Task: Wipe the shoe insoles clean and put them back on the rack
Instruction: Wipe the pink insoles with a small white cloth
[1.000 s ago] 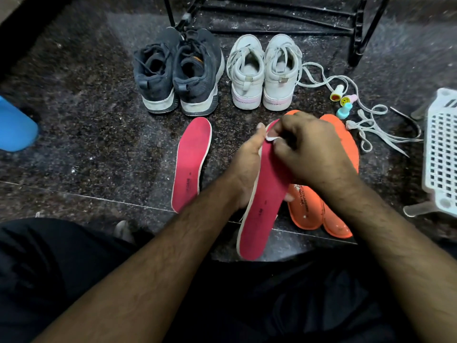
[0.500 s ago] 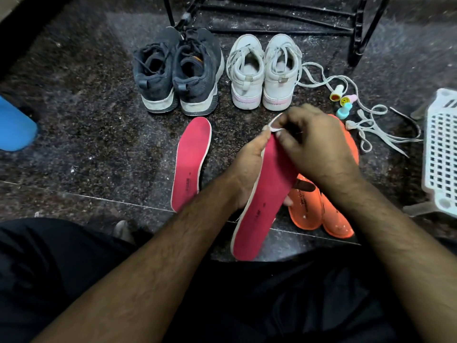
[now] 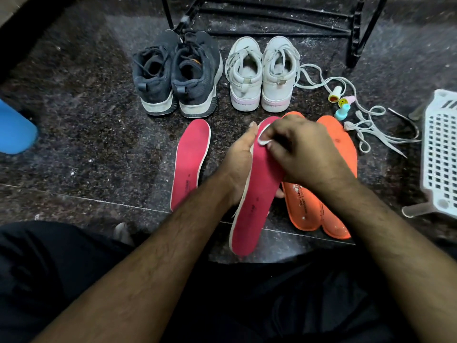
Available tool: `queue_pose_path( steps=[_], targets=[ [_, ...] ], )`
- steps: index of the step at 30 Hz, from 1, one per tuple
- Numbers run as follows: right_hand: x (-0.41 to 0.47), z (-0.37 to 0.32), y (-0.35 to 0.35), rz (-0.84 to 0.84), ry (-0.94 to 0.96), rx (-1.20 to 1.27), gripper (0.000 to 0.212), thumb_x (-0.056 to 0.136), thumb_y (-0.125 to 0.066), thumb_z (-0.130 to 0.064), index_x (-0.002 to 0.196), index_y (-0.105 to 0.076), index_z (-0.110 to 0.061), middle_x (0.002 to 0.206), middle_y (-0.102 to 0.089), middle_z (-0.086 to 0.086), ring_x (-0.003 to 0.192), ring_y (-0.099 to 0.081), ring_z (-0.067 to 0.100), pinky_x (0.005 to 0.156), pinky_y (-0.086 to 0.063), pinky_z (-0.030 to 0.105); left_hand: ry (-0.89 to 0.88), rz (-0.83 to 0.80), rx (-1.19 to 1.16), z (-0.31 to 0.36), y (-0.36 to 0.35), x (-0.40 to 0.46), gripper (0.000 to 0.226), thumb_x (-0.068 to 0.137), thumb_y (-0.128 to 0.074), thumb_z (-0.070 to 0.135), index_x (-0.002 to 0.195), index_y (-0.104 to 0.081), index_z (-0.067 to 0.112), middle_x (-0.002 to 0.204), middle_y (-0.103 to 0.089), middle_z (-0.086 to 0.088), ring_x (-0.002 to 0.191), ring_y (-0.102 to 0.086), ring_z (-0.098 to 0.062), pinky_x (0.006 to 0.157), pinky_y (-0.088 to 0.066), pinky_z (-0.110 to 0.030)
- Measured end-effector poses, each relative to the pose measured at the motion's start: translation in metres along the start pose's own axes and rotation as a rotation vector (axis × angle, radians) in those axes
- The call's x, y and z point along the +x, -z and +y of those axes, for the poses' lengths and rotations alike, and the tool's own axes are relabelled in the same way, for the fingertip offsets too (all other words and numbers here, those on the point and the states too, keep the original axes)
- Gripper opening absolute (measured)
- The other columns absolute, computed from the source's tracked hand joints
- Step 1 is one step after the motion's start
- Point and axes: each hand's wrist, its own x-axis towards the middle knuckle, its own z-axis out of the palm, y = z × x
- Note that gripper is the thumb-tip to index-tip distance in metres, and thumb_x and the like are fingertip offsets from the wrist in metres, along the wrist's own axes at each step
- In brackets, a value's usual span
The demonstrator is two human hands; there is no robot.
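Note:
My left hand (image 3: 238, 167) grips a pink-red insole (image 3: 252, 206) from its left edge and holds it tilted above the floor. Against the insole's toe end, my right hand (image 3: 304, 152) pinches a small white wipe (image 3: 263, 141). A second pink-red insole (image 3: 189, 164) lies flat on the floor to the left. Two orange insoles (image 3: 304, 206) lie on the floor under and to the right of my hands, partly hidden. The black metal rack (image 3: 358, 33) stands at the back.
A dark pair of sneakers (image 3: 178, 75) and a white pair (image 3: 263, 75) stand before the rack. Loose white laces (image 3: 371, 127) and small coloured stamps (image 3: 342, 105) lie right of them. A white plastic basket (image 3: 441, 149) sits far right, a blue object (image 3: 14, 129) far left.
My right hand slid the wipe up toward the insole's tip, then came back down a little over the toe area. The left hand kept its hold.

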Motion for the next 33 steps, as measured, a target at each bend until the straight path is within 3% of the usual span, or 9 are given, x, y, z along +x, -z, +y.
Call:
queue_pose_path(
  steps=[3, 5, 9, 13, 16, 19, 25, 30, 33],
  targets=[
    [-0.007, -0.007, 0.001, -0.245, 0.086, 0.028, 0.023, 0.076, -0.065, -0.001, 0.085, -0.072, -0.021, 0.08, -0.059, -0.007, 0.073, -0.056, 0.011, 0.069, -0.034, 0.009, -0.069, 0.109, -0.072, 0.003, 0.004, 0.001, 0.076, 0.098, -0.022, 0.071, 0.082, -0.072, 0.015, 0.071, -0.068, -0.009, 0.058, -0.061, -0.028, 0.059, -0.051, -0.037],
    [-0.011, -0.003, 0.005, -0.286, 0.021, 0.001, 0.025, 0.075, -0.066, 0.002, 0.083, -0.073, -0.021, 0.077, -0.057, -0.009, 0.069, -0.057, 0.01, 0.068, -0.033, 0.003, -0.097, 0.131, -0.094, 0.004, 0.005, 0.003, 0.075, 0.098, -0.021, 0.072, 0.088, -0.07, 0.015, 0.073, -0.066, -0.009, 0.061, -0.061, -0.028, 0.06, -0.051, -0.037],
    [-0.007, 0.012, 0.007, -0.001, -0.175, -0.113, 0.022, 0.078, -0.064, -0.002, 0.09, -0.074, -0.018, 0.088, -0.061, 0.007, 0.084, -0.061, 0.028, 0.077, -0.044, 0.032, -0.013, 0.004, 0.003, -0.003, -0.001, 0.003, 0.072, 0.097, -0.017, 0.072, 0.114, -0.061, 0.017, 0.079, -0.072, -0.009, 0.059, -0.07, -0.032, 0.04, -0.054, -0.043],
    [0.005, 0.006, 0.0, 0.125, -0.134, -0.045, 0.02, 0.081, -0.063, -0.007, 0.096, -0.072, -0.016, 0.088, -0.056, 0.001, 0.088, -0.06, 0.026, 0.076, -0.037, 0.027, 0.01, -0.083, 0.026, -0.007, -0.008, -0.003, 0.07, 0.098, -0.013, 0.07, 0.111, -0.059, 0.019, 0.078, -0.075, -0.005, 0.058, -0.071, -0.028, 0.038, -0.053, -0.042],
    [0.001, -0.005, -0.005, -0.028, 0.017, 0.014, 0.02, 0.078, -0.065, -0.004, 0.091, -0.072, -0.017, 0.085, -0.058, -0.004, 0.082, -0.061, 0.02, 0.073, -0.035, 0.018, -0.029, 0.017, -0.038, 0.0, -0.001, -0.001, 0.071, 0.098, -0.015, 0.071, 0.101, -0.062, 0.018, 0.07, -0.072, -0.006, 0.051, -0.067, -0.026, 0.039, -0.053, -0.041],
    [-0.007, -0.002, 0.0, -0.163, -0.033, 0.044, 0.022, 0.076, -0.066, -0.001, 0.084, -0.074, -0.02, 0.081, -0.059, -0.004, 0.074, -0.061, 0.017, 0.07, -0.033, 0.011, -0.074, 0.09, -0.041, 0.003, 0.006, 0.005, 0.075, 0.096, -0.017, 0.074, 0.099, -0.066, 0.017, 0.069, -0.068, -0.009, 0.049, -0.065, -0.028, 0.041, -0.053, -0.04],
    [0.005, 0.016, 0.007, 0.136, -0.198, -0.083, 0.021, 0.08, -0.063, -0.007, 0.094, -0.074, -0.017, 0.086, -0.054, 0.0, 0.085, -0.06, 0.027, 0.075, -0.038, 0.026, 0.008, -0.071, 0.025, -0.007, -0.003, 0.003, 0.072, 0.096, -0.018, 0.073, 0.121, -0.06, 0.021, 0.091, -0.071, -0.008, 0.068, -0.071, -0.035, 0.041, -0.054, -0.042],
    [-0.002, -0.009, -0.009, -0.165, 0.063, 0.032, 0.021, 0.075, -0.065, -0.005, 0.086, -0.075, -0.02, 0.085, -0.066, 0.003, 0.081, -0.064, 0.022, 0.076, -0.04, 0.022, -0.116, 0.121, -0.16, 0.002, 0.003, 0.003, 0.064, 0.1, -0.025, 0.066, 0.09, -0.064, 0.016, 0.071, -0.069, -0.007, 0.059, -0.066, -0.024, 0.059, -0.055, -0.033],
    [-0.007, -0.006, -0.005, -0.266, 0.012, 0.014, 0.022, 0.071, -0.067, -0.002, 0.081, -0.076, -0.019, 0.081, -0.066, 0.001, 0.078, -0.065, 0.022, 0.07, -0.034, 0.017, -0.204, 0.178, -0.241, 0.004, 0.009, 0.008, 0.061, 0.101, -0.028, 0.064, 0.085, -0.06, 0.015, 0.077, -0.061, -0.007, 0.064, -0.059, -0.022, 0.063, -0.051, -0.03]
  ],
)
